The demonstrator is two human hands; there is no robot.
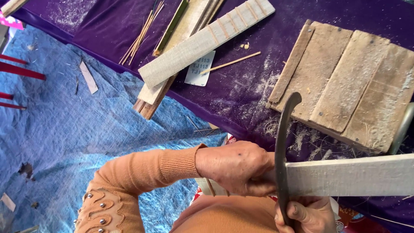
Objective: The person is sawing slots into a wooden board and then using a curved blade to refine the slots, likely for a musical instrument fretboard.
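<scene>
My left hand (235,166), in an orange sleeve, grips one end of a long pale wooden slat (353,176) that runs off to the right. My right hand (307,214), low in the view, is closed around the handle of a dark curved blade (281,142). The blade stands upright across the slat, just beside my left hand, with its hooked tip pointing up and to the right. It touches the slat's near end. Part of my right hand is cut off by the frame's bottom edge.
A rough plank board (345,82) dusted with shavings lies on the purple cloth (241,90) at the right. Further back lie a notched pale slat (202,43), thin sticks (142,32), a green strip (171,26) and a paper tag (199,69). Blue tarp (64,129) covers the ground at left, with red rods (19,71).
</scene>
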